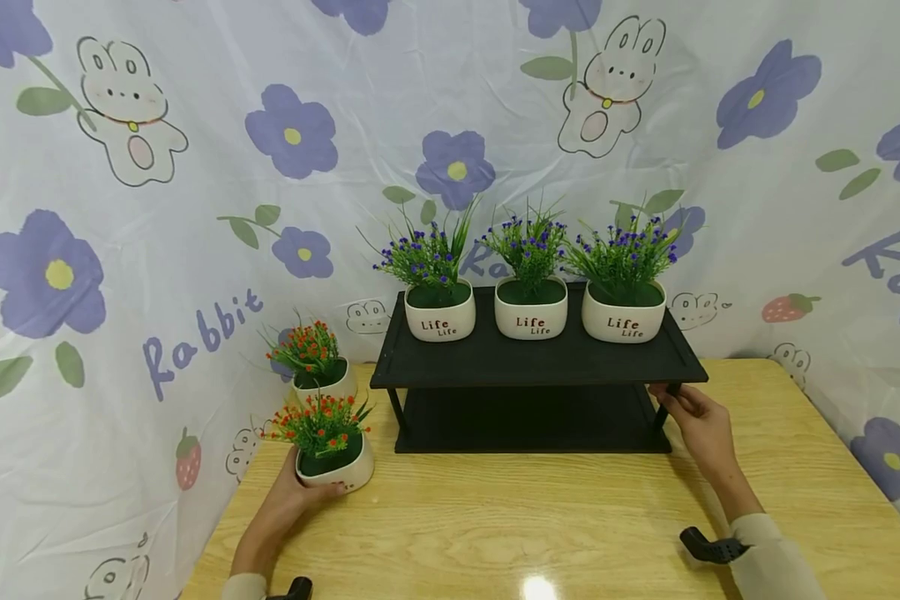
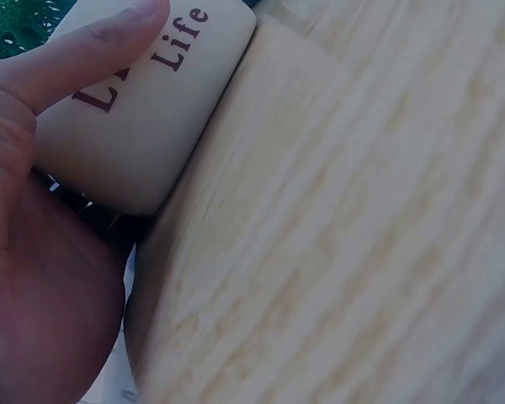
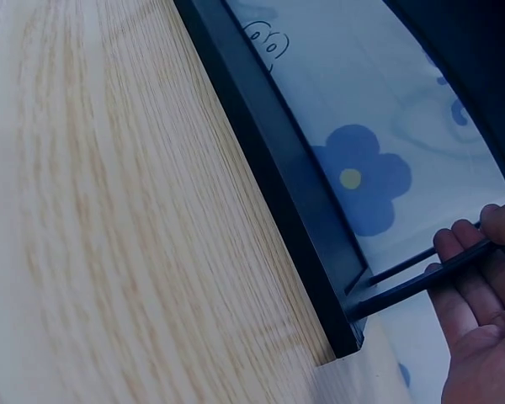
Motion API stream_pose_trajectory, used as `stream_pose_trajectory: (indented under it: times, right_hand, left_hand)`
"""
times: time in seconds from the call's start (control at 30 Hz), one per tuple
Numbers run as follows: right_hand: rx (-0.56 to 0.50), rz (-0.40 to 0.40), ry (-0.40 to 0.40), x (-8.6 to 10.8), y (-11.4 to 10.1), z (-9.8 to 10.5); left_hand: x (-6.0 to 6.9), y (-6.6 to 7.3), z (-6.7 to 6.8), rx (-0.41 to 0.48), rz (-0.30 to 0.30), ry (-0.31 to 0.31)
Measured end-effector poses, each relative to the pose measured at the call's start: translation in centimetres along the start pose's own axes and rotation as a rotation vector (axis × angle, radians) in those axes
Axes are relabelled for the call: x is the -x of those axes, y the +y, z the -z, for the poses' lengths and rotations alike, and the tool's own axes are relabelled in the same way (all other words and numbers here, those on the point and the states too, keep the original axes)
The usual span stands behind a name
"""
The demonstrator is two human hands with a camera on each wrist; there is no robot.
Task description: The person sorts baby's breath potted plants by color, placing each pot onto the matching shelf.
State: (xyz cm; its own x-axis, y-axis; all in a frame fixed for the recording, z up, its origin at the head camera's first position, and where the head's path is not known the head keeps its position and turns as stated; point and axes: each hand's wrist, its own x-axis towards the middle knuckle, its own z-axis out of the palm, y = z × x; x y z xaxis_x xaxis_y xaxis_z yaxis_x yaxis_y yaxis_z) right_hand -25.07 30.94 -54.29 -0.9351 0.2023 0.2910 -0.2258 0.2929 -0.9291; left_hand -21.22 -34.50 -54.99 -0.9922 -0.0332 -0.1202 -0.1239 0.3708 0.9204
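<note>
My left hand [image 1: 291,498] grips a white flowerpot [image 1: 354,472] of orange flowers at the table's left. In the left wrist view the thumb lies across its "Life" lettering, and the pot [image 2: 156,143] sits on or very close to the wood; any gap is hard to tell. The fingers behind it are hidden. At the right end of a black two-tier shelf [image 1: 525,367], my right hand [image 1: 705,429] holds the front corner post [image 3: 404,293], fingers curled round it. Three white pots with purple flowers, including the middle pot [image 1: 531,321], stand in a row on the top tier.
Behind the held pot stands another orange-flowered pot [image 1: 330,382], close to the printed curtain [image 1: 217,208]. The shelf's lower tier [image 1: 525,421] sits low over the wooden table [image 1: 510,517]. The curtain borders the table at the back and sides.
</note>
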Motion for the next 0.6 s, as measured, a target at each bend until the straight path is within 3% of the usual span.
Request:
stream_pose_trajectory:
  times: [0.1, 0.4, 0.6]
  right_hand:
    - [-0.022, 0.01, 0.001, 0.09, 0.07, -0.04]
    - [-0.034, 0.008, 0.01, 0.16, 0.1, -0.1]
    - [-0.043, 0.018, 0.009, -0.05, 0.55, -0.12]
  left_hand:
    - [0.02, -0.07, -0.11, 0.004, -0.029, 0.009]
    - [-0.4, -0.19, -0.28, -0.024, -0.041, 0.029]
    - [-0.44, -0.33, -0.24, -0.089, -0.016, 0.05]
